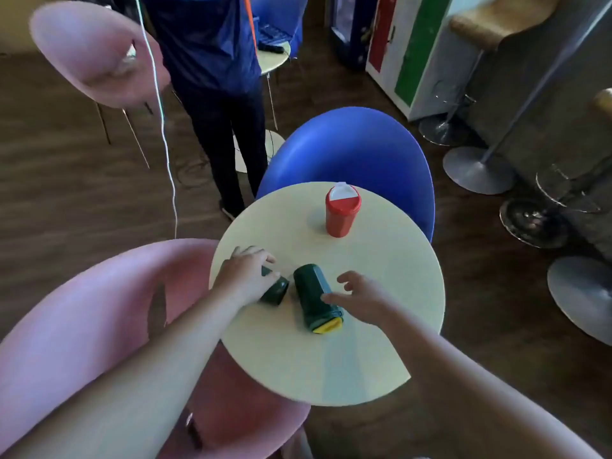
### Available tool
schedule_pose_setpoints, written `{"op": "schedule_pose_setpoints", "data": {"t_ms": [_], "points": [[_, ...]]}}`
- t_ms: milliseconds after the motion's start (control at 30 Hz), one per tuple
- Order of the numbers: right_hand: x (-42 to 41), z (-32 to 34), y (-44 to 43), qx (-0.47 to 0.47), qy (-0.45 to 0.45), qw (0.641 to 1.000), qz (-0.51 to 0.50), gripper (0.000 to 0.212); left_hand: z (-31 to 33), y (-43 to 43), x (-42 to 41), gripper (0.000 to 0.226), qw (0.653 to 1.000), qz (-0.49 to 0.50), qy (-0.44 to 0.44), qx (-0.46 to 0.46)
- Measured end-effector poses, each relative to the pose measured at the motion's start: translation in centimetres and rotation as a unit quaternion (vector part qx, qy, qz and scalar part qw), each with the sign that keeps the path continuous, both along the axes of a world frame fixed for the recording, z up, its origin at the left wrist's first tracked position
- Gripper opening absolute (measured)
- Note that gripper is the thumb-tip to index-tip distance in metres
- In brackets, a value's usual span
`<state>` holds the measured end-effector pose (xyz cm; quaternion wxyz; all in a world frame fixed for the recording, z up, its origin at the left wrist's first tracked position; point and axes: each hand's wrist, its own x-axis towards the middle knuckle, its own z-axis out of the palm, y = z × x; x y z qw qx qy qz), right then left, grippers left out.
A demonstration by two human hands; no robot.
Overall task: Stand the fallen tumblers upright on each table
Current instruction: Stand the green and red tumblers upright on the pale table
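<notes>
I see a round, smooth, pale cream table [381, 293] with a matte top, and three plastic tumblers on it. At about twelve o'clock a red tumbler [339, 217] stands upright, tapered toward its base, capped with a red lid that has a white flip tab. Near the centre, toward six o'clock, a dark green tumbler [313, 298] lies on its side, faceted body, yellow lid pointing at the near edge. At nine o'clock a second dark green tumbler [276, 288] also lies down, its round end facing me. My left hand [246, 276] is curled over that one, fingers wrapped on its body. My right hand [362, 301] is open, fingers spread, thumb touching the side of the yellow-lidded tumbler without closing on it. A glossy blue shell chair [364, 154] sits beyond the table, a pink one [82, 326] at my left.
</notes>
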<state>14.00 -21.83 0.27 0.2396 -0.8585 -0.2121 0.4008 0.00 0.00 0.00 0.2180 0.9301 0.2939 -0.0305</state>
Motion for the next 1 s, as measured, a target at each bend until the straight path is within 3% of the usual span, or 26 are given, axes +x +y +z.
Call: {"op": "schedule_pose_setpoints", "data": {"t_ms": [100,233,533,700,1000], "points": [[-1.3,-1.2,1.6,-0.057,-0.006,0.998,0.018,0.085,-0.6,1.7,-0.2,0.043,0.997,-0.042,0.059,0.033],[-2.5,-2.9,2.9,-0.085,-0.018,0.996,0.017,0.081,-2.1,3.0,-0.6,0.046,0.988,-0.101,0.114,0.037],[0.1,-1.2,3.6,-0.101,0.049,0.992,-0.052,0.064,-3.3,3.8,-1.4,0.043,0.994,-0.094,0.059,0.017],[4.6,1.6,4.2,-0.129,0.164,0.969,-0.136,0.067,-3.5,3.9,-1.3,0.044,0.994,-0.095,0.053,0.016],[7.7,1.3,6.9,-0.17,0.205,0.943,-0.199,0.066,-3.3,4.1,-1.2,0.045,0.99,-0.118,0.074,0.032]]}}
